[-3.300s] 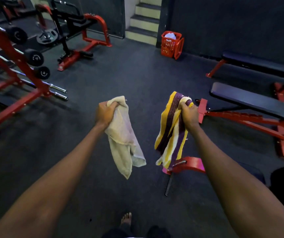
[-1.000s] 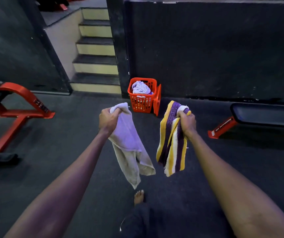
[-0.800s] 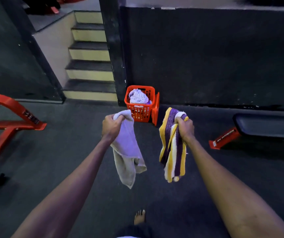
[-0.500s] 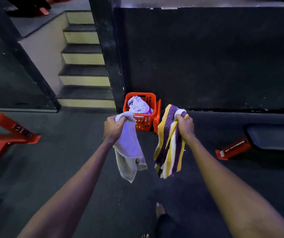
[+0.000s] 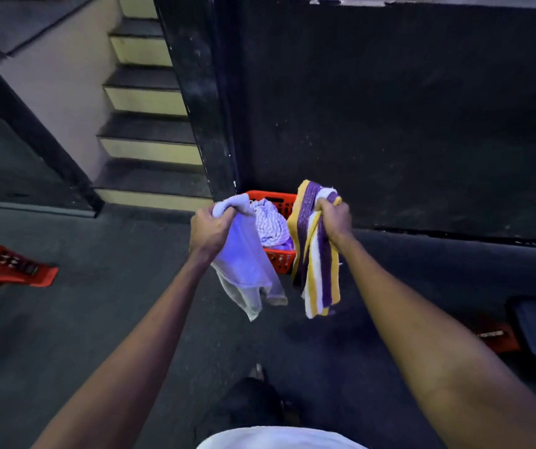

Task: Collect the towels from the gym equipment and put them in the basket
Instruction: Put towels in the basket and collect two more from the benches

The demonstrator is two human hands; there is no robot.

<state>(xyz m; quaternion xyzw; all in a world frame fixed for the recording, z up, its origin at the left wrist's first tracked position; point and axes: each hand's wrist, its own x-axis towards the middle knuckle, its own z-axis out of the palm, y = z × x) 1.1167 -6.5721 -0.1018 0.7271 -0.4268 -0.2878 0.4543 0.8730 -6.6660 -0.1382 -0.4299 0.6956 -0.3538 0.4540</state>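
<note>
Head view: both arms out, mid-frame.
Left hand [image 5: 210,230]: fingers clutching pale towel [image 5: 247,267].
Right hand [image 5: 333,220]: fingers gripping striped towel [image 5: 317,270].
Basket [image 5: 281,259]: between them, centre frame.

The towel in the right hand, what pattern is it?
Striped purple, yellow and white, the towel hangs from the right hand, seen in the head view.

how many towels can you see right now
3. A pale towel hangs from the left hand, a yellow-and-purple striped towel from the right hand, and a crumpled towel lies in the red basket. More may be hidden beneath it.
</note>
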